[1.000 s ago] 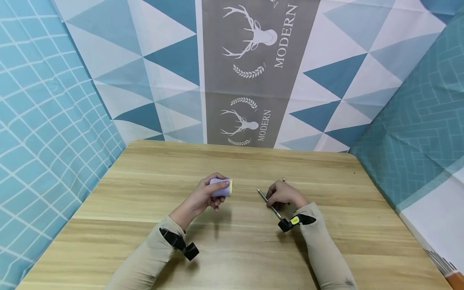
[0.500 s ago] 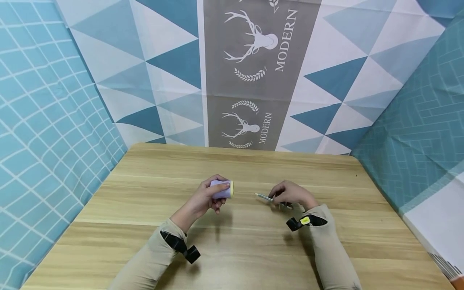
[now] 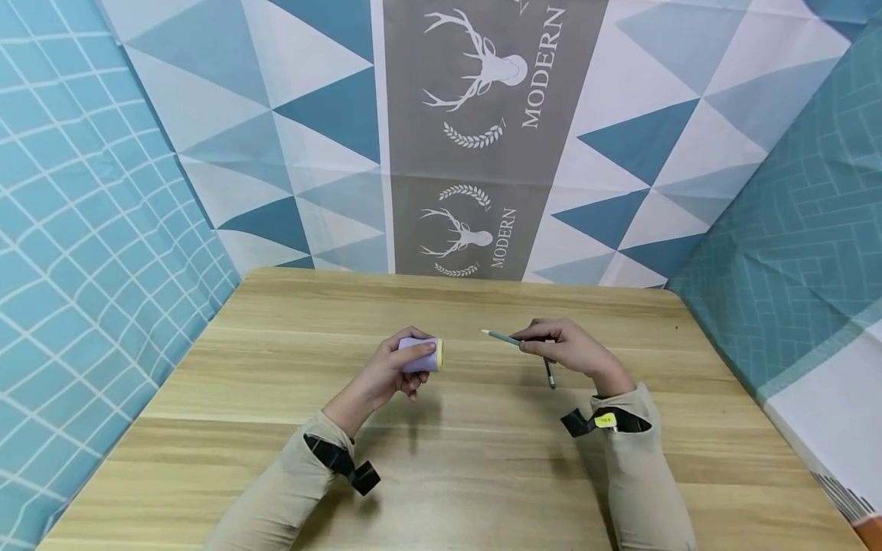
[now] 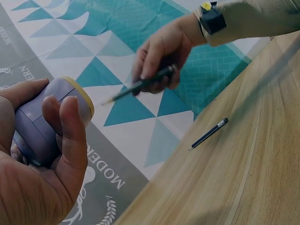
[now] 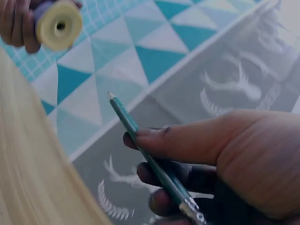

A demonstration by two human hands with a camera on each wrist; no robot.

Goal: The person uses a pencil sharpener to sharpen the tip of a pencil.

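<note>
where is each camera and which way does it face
Head: on the head, facing forward-down at the table; left hand, right hand, sleeves show.
Left wrist: worn there, facing the purple object and right hand; both hands, right sleeve show.
Right wrist: worn there, facing the green pencil and left hand; both hands show.
The wrist views share the purple object and green pencil.
</note>
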